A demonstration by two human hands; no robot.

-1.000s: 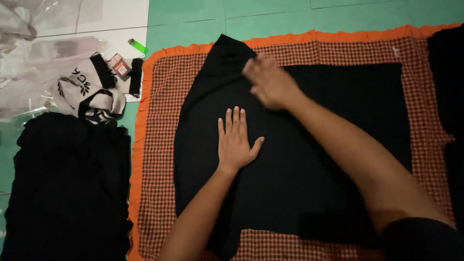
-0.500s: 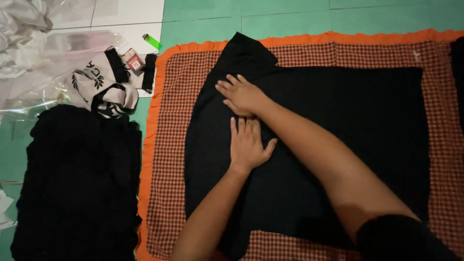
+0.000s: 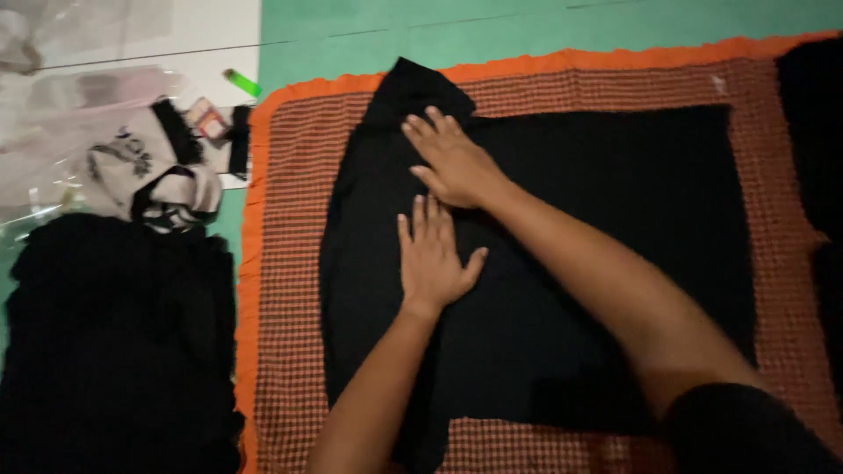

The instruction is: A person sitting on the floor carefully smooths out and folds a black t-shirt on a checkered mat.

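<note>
Cloth spread flat on the orange-edged checked red mat (image 3: 290, 263), the large black fabric garment (image 3: 571, 263) looks soft, light and limp, best pinched at its edges, while left hand (image 3: 432, 259) and right hand (image 3: 452, 162) press open-palmed, holding nothing.

- single head cam, looks steeply down from above the person
- close range: forearms fill lower frame
- faces checked mat (image 3: 290, 263) on green floor (image 3: 369, 35)
</note>
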